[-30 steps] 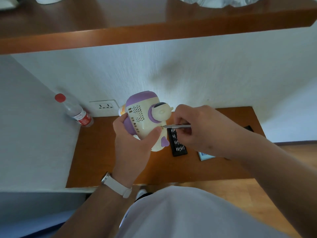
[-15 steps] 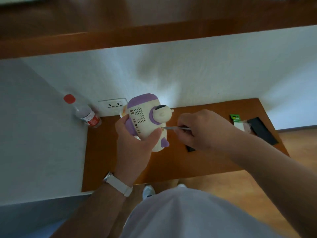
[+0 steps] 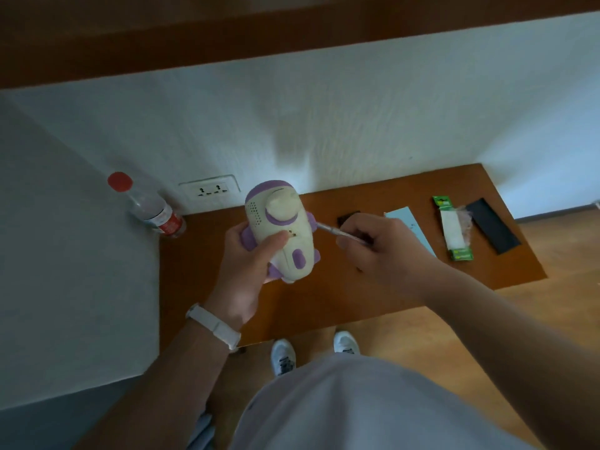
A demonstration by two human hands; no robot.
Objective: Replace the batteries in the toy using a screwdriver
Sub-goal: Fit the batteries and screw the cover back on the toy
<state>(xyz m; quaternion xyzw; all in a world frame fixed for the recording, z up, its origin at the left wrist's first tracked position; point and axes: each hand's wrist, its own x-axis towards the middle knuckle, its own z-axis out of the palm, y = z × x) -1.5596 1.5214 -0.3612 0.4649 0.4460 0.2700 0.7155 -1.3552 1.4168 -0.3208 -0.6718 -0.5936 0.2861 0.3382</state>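
Above the wooden desk [image 3: 357,297], my left hand [image 3: 246,271] grips the cream-and-purple toy robot [image 3: 285,232], thumb across its body. My right hand [image 3: 386,251] pinches a slim screwdriver [image 3: 331,230], its tip just beside the toy's right flank. A green battery pack [image 3: 453,228] lies on the desk, to my right.

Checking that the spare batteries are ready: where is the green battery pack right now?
In the head view the battery pack lies on the right side of the table, between a pale blue card and a black strip, just past the right hand.
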